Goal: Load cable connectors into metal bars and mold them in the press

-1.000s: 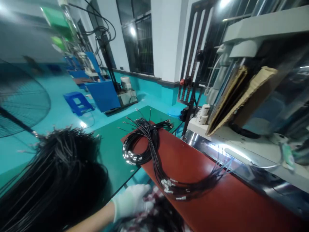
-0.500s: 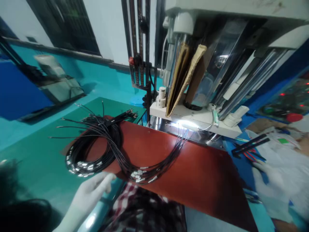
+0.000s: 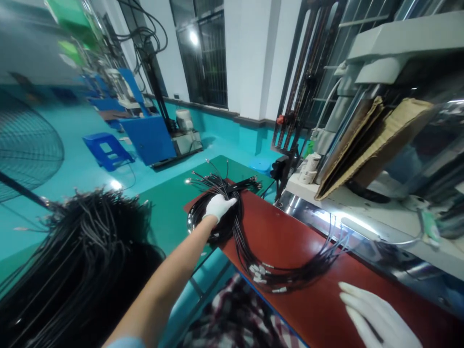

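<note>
My left hand (image 3: 219, 208), in a white glove, is closed around black cables where a loose strand bundle crosses the coil of black cables (image 3: 229, 227). Part of its grip is hidden by the cables. From there the loose black cables (image 3: 300, 278) curve over the red-brown board (image 3: 277, 237), with silver tags along the bend, and their far ends reach the lit edge of the press (image 3: 319, 205). My right hand (image 3: 379, 314), also white-gloved, hovers at the board's lower right, holding nothing, fingers stretched out.
A large heap of black cables (image 3: 94, 241) lies at the left on the green table (image 3: 165, 193). Folded cardboard (image 3: 377, 140) leans in the press. A blue stool (image 3: 108, 150) and a wire fan guard (image 3: 31, 140) stand beyond on the left.
The view has swung left. My left hand has moved forward from the board's near edge onto the cable coil and closed on cables. My right hand has come over the board from the right.
</note>
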A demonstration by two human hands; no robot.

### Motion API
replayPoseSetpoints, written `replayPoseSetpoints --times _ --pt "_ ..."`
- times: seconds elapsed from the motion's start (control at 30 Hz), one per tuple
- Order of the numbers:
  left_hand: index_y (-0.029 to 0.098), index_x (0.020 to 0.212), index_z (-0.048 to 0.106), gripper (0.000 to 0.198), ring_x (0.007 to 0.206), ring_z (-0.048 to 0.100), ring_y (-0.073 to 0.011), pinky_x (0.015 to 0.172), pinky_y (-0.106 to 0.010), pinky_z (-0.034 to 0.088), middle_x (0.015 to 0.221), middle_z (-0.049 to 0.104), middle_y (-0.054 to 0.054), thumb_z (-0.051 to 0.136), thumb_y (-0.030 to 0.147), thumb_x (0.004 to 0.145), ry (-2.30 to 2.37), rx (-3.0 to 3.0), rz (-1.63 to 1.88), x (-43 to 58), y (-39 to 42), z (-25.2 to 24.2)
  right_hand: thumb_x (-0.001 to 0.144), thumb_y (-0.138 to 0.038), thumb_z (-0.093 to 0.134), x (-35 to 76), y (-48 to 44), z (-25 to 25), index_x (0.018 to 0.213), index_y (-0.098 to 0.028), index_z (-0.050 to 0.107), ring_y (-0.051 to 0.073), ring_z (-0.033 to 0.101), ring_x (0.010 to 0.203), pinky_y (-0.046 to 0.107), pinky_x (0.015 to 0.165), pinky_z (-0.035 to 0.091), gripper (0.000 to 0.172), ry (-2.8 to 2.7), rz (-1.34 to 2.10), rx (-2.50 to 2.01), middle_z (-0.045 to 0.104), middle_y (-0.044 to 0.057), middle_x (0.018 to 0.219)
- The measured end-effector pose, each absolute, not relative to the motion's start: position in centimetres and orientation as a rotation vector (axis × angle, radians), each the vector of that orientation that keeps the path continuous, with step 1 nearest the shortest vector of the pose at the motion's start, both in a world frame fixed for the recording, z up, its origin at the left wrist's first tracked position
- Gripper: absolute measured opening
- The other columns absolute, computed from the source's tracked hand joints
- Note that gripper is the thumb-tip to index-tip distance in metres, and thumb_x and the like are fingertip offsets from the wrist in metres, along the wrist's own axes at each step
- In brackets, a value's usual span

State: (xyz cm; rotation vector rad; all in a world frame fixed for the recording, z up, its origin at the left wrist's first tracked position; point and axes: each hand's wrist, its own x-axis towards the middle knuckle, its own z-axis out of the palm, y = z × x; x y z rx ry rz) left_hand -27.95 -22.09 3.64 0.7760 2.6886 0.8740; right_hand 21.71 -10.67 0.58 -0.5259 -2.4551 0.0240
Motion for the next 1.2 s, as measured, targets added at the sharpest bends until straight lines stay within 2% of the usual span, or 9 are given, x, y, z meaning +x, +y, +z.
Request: replayPoseSetpoints --times 0.23,0.43,0.53,0.63,0.77,0.87,1.0,1.1,1.2 --pt "0.013 0.078 0.061 0.037 0.057 0.056 -0.0103 0.059 -0.025 0.049 0.063 0.057 0.004 0.056 0.045 0.094 2.551 0.66 1.143 -27.2 -23.0 3.9 0.095 -0.033 0.052 17.5 -13.7 4.5 0.116 -0.029 0.071 0.021 0.073 0.098 0.031 0.08 0.063 0.028 -2.482 -0.044 -0.315 0.074 0.0 0.117" --pt "0.019 0.056 0.047 0.026 0.074 0.063 -0.023 0.069 -0.03 0.042 0.055 0.053 -0.003 0.064 0.023 0.076 2.641 0.649 1.351 -26.4 -23.6 5.2 0.092 -0.024 0.055 16.9 -15.0 5.5 0.113 -0.03 0.072 0.019 0.073 0.099 0.031 0.089 0.061 0.028 -2.465 0.001 -0.297 0.074 -0.001 0.115" --pt "0.021 0.06 0.043 0.023 0.078 0.063 -0.0243 0.071 -0.031 0.042 0.059 0.054 -0.004 0.06 0.026 0.075 2.588 0.642 1.537 -25.5 -23.5 5.8 0.092 -0.023 0.056 17.3 -15.5 5.4 0.112 -0.03 0.072 0.019 0.073 0.1 0.031 0.092 0.059 0.027 -2.48 0.017 -0.309 0.075 -0.001 0.114" --pt "0.021 0.076 0.043 0.019 0.065 0.059 -0.0168 0.064 -0.027 0.045 0.065 0.055 0.0 0.048 0.036 0.086 2.383 0.696 1.744 -23.3 -24.2 7.6 0.093 -0.023 0.054 17.5 -16.3 5.9 0.112 -0.029 0.071 0.019 0.072 0.099 0.032 0.092 0.059 0.026 -2.483 0.034 -0.372 0.075 0.0 0.114" --pt "0.02 0.1 0.052 0.031 0.046 0.046 -0.012 0.048 -0.024 0.04 0.058 0.044 0.006 0.05 0.049 0.088 1.41 0.889 2.048 -18.5 -26.7 12.3 0.094 -0.02 0.056 17.0 -18.0 7.7 0.108 -0.027 0.071 0.019 0.071 0.1 0.034 0.095 0.057 0.022 -2.445 0.113 -0.388 0.075 0.001 0.112" --pt "0.02 0.12 0.057 0.04 0.05 0.054 -0.0163 0.05 -0.028 0.044 0.06 0.053 0.002 0.059 0.043 0.088 1.024 1.044 1.965 -15.0 -28.4 16.6 0.094 -0.02 0.058 16.4 -19.1 9.9 0.111 -0.027 0.07 0.019 0.07 0.104 0.034 0.095 0.057 0.022 -2.359 0.257 -0.521 0.074 0.004 0.113" --pt "0.017 0.099 0.061 0.02 0.053 0.06 -0.0172 0.053 -0.028 0.049 0.06 0.063 -0.002 0.067 0.032 0.087 1.007 1.357 1.629 -9.7 -27.7 20.6 0.095 -0.046 0.057 16.4 -19.5 14.2 0.14 -0.031 0.051 0.025 0.062 0.123 0.043 0.105 0.053 0.048 -2.083 0.641 -0.674 0.062 0.008 0.136" --pt "0.02 0.098 0.056 0.019 0.048 0.056 -0.0138 0.05 -0.024 0.046 0.058 0.061 0.003 0.064 0.035 0.089 0.918 1.54 1.277 -3.8 -25.7 21.6 0.09 -0.072 0.045 17.3 -20.0 17.9 0.15 -0.034 0.037 0.029 0.056 0.13 0.047 0.104 0.053 0.071 -1.823 0.814 -0.646 0.052 0.009 0.147" --pt "0.022 0.091 0.054 0.017 0.058 0.057 -0.0136 0.059 -0.025 0.046 0.065 0.059 0.004 0.065 0.033 0.085 0.901 1.691 1.104 3.0 -24.4 20.1 0.091 -0.075 0.033 19.5 -21.3 19.5 0.151 -0.037 0.034 0.03 0.057 0.129 0.049 0.1 0.054 0.071 -1.726 0.735 -0.731 0.053 0.009 0.145"
